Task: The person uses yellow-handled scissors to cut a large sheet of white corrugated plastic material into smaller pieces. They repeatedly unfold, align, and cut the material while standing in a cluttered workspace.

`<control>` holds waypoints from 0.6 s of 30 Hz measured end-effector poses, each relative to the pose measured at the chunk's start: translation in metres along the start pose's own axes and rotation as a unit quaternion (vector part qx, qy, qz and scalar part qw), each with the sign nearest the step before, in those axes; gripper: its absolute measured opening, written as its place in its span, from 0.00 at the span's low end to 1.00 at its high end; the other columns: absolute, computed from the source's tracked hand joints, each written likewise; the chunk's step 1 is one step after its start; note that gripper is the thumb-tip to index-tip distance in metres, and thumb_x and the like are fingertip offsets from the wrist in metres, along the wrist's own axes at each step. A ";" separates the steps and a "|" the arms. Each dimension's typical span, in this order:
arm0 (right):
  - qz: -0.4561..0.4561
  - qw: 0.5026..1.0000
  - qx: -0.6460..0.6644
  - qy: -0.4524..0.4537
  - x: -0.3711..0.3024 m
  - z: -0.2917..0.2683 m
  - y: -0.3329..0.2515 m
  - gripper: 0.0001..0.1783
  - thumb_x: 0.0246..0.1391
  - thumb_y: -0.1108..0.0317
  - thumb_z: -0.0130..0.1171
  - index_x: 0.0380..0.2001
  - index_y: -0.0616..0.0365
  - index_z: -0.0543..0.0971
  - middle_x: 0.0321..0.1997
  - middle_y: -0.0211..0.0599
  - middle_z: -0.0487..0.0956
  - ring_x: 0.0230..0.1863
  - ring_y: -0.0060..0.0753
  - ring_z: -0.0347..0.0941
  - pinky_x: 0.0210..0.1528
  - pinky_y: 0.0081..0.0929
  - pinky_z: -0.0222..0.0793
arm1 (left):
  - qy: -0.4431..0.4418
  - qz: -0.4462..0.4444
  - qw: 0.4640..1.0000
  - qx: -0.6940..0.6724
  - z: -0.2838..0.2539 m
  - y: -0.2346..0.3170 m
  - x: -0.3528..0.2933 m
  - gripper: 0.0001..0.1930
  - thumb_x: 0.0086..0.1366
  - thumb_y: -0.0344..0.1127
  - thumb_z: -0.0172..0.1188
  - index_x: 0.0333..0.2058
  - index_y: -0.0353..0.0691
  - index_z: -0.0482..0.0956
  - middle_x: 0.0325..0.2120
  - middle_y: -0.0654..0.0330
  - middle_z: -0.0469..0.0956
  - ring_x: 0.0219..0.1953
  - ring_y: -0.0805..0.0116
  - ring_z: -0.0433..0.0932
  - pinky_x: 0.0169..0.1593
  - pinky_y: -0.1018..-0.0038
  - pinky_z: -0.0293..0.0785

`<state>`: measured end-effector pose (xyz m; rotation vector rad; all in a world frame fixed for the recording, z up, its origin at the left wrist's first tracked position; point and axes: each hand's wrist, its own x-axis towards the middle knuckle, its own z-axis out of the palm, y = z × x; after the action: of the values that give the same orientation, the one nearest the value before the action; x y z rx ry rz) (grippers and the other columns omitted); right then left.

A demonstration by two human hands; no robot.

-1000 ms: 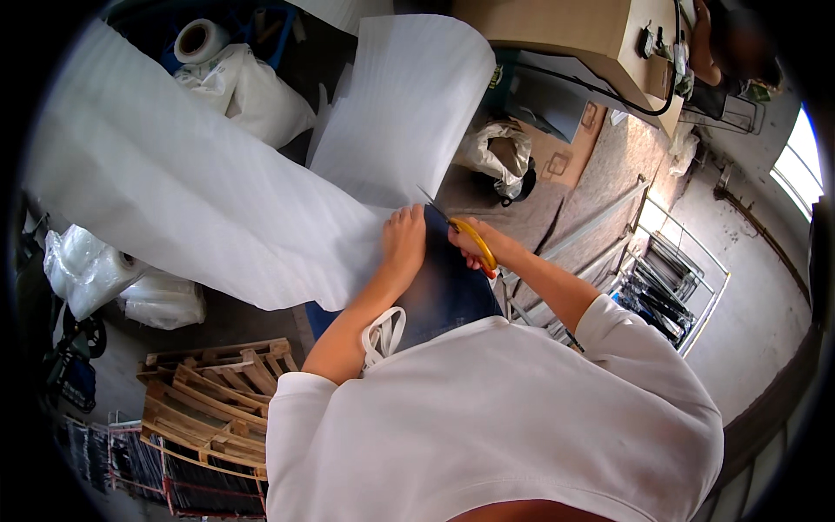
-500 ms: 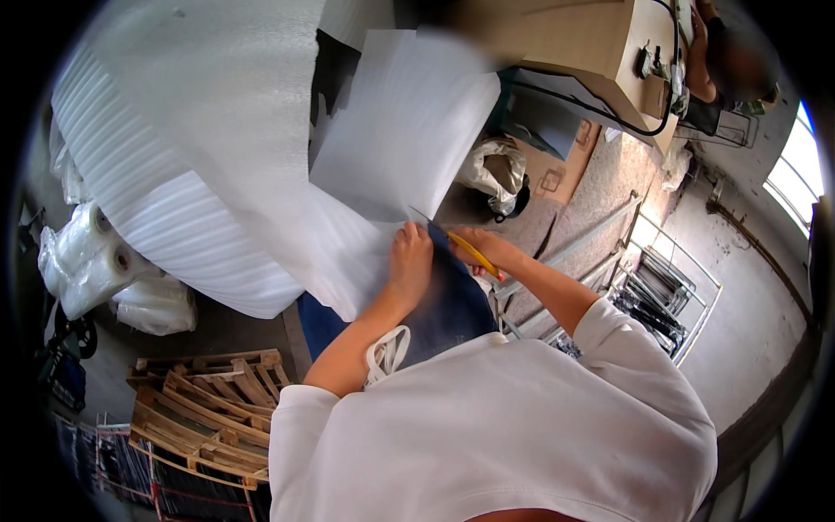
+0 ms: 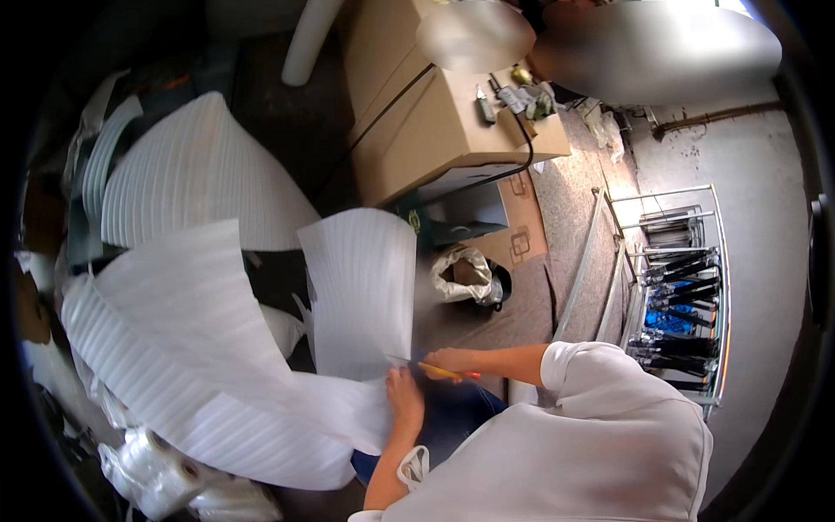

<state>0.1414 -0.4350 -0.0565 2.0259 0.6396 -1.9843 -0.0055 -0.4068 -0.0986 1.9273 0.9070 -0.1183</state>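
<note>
A yellow utility knife with a thin blade is gripped in my right hand, its tip pointing left over the lower edge of a white foam sheet. My left hand is closed on the edge of the foam just below the blade. From there the large ribbed foam sheet spreads to the left in wide folds. Whether the blade touches the foam is too small to tell. Part of the foam lies over my dark blue trousers.
A large cardboard box stands ahead, with small tools on top. Beside it is an open whitish sack. A metal rack holding black parts stands at right. Plastic-wrapped rolls lie at lower left; more ribbed foam lies farther back.
The view has swung, so the box and rack show more fully and the pallets have left the picture. Both hands keep their holds, with the knife's blade now lying flatter, pointing left.
</note>
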 end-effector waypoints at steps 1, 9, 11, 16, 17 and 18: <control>-0.011 1.000 0.008 0.000 -0.012 -0.005 -0.007 0.11 0.41 0.66 0.42 0.22 0.64 0.69 0.15 0.43 0.70 0.11 0.32 0.68 0.11 0.24 0.64 | -0.003 -0.009 1.000 0.002 -0.009 0.001 0.002 0.09 0.46 0.22 0.49 0.30 0.32 0.69 0.31 0.47 0.65 0.36 0.48 0.67 0.39 0.62 0.65; 0.049 0.992 0.106 0.037 -0.049 -0.017 -0.008 0.11 0.40 0.71 0.38 0.14 0.66 0.67 0.13 0.46 0.69 0.12 0.37 0.68 0.12 0.29 0.65 | -0.044 -0.038 0.995 0.084 -0.033 -0.060 0.042 0.09 0.49 0.34 0.51 0.26 0.37 0.76 0.26 0.47 0.73 0.33 0.50 0.71 0.37 0.62 0.67; 0.034 0.990 0.124 0.060 -0.060 -0.020 -0.014 0.10 0.40 0.72 0.38 0.16 0.66 0.68 0.15 0.46 0.69 0.13 0.38 0.69 0.13 0.28 0.66 | -0.047 -0.065 0.995 0.063 -0.048 -0.064 0.050 0.07 0.46 0.33 0.53 0.23 0.36 0.75 0.25 0.45 0.73 0.33 0.49 0.71 0.36 0.61 0.67; -0.020 0.977 0.199 0.069 -0.075 -0.018 -0.015 0.11 0.45 0.66 0.37 0.29 0.58 0.68 0.18 0.39 0.68 0.13 0.31 0.67 0.13 0.23 0.64 | -0.048 -0.094 0.994 0.008 -0.088 -0.055 0.057 0.11 0.45 0.35 0.51 0.25 0.36 0.77 0.24 0.47 0.74 0.29 0.52 0.73 0.35 0.65 0.67; -0.024 0.978 0.198 0.065 -0.079 -0.018 -0.016 0.12 0.48 0.64 0.36 0.33 0.55 0.67 0.17 0.37 0.67 0.13 0.27 0.66 0.14 0.21 0.64 | -0.064 -0.092 0.994 -0.002 -0.090 -0.066 0.064 0.11 0.45 0.35 0.51 0.26 0.36 0.77 0.23 0.47 0.75 0.28 0.55 0.74 0.34 0.66 0.67; -0.032 0.978 0.196 0.064 -0.081 -0.019 -0.021 0.12 0.49 0.63 0.36 0.34 0.54 0.66 0.17 0.36 0.66 0.12 0.26 0.65 0.14 0.21 0.64 | -0.074 -0.097 0.992 -0.015 -0.095 -0.079 0.069 0.12 0.45 0.35 0.51 0.26 0.35 0.77 0.22 0.48 0.75 0.27 0.57 0.74 0.33 0.68 0.67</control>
<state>0.1500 -0.4191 0.0280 2.4014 0.3606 -2.1699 -0.0336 -0.2731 -0.1357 1.7746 0.9883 -0.3553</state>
